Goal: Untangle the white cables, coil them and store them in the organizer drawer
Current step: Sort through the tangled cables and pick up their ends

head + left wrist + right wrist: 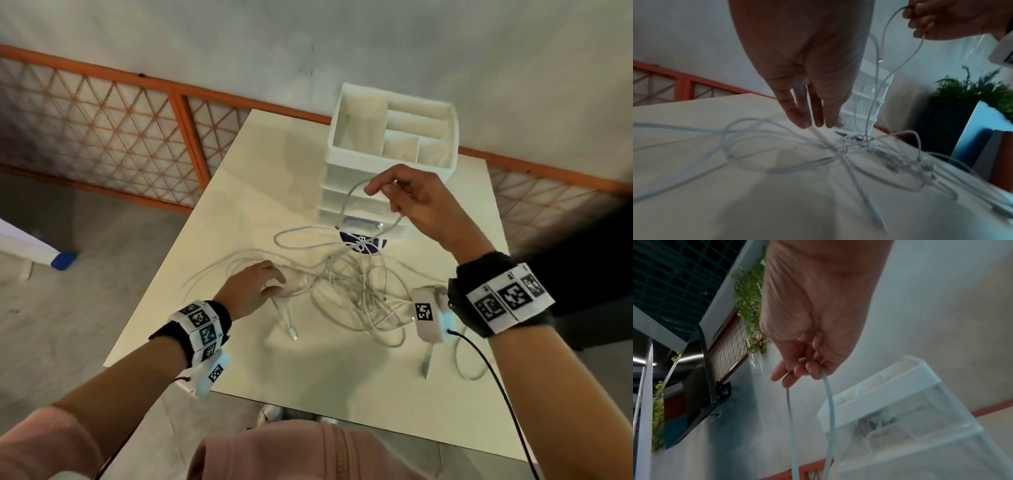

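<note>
A tangle of white cables [356, 284] lies spread over the middle of the pale table [274, 377]. My left hand [270, 284] rests on the tangle's left side; in the left wrist view its straight fingers [812, 116] touch the cables [838, 149]. My right hand [376, 188] is raised in front of the white organizer [390, 137] and pinches a loop of one white cable [346, 205], which hangs down to the tangle. In the right wrist view my right hand [803, 369] curls round that cable [829, 402], beside the organizer [910, 418]. The organizer's drawers look pushed in.
A round purple mark [363, 245] lies under the cables at the organizer's foot. Loose connector ends [291, 332] reach toward the table's near edge. An orange lattice railing [102, 137] runs behind the table. A plant in a dark pot [972, 91] stands to the right.
</note>
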Demonstrator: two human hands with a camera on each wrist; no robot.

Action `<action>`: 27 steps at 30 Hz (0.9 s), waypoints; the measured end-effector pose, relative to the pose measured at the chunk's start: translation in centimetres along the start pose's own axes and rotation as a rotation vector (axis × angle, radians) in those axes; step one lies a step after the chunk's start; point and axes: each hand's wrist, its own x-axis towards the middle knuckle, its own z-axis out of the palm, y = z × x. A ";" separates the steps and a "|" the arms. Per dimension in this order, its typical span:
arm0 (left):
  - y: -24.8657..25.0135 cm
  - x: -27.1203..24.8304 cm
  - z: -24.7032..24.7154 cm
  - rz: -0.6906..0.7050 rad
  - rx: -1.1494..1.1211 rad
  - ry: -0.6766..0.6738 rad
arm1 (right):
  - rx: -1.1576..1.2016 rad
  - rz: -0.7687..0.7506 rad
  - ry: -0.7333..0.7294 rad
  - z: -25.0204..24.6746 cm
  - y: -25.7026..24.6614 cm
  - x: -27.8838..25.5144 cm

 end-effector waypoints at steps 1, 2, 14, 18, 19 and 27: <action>1.3 0.5 -0.4 0.050 -0.030 0.031 | -0.022 0.006 -0.032 -0.4 -0.1 0.1; 3.0 1.1 -1.0 0.095 -0.112 0.068 | -0.047 0.009 -0.069 -0.5 -0.2 0.1; 12.9 7.7 -4.6 -0.025 -1.073 0.261 | 0.045 0.222 -0.368 2.8 1.9 0.1; 12.4 8.0 -5.4 -0.042 -1.246 0.455 | -0.009 0.309 -0.396 2.4 4.7 -0.7; 12.2 8.1 -5.6 -0.063 -1.280 0.498 | -0.010 0.325 -0.418 2.2 5.4 -1.1; 11.3 7.1 -5.1 0.070 -0.730 0.517 | -0.193 0.440 -0.436 0.3 8.6 -3.4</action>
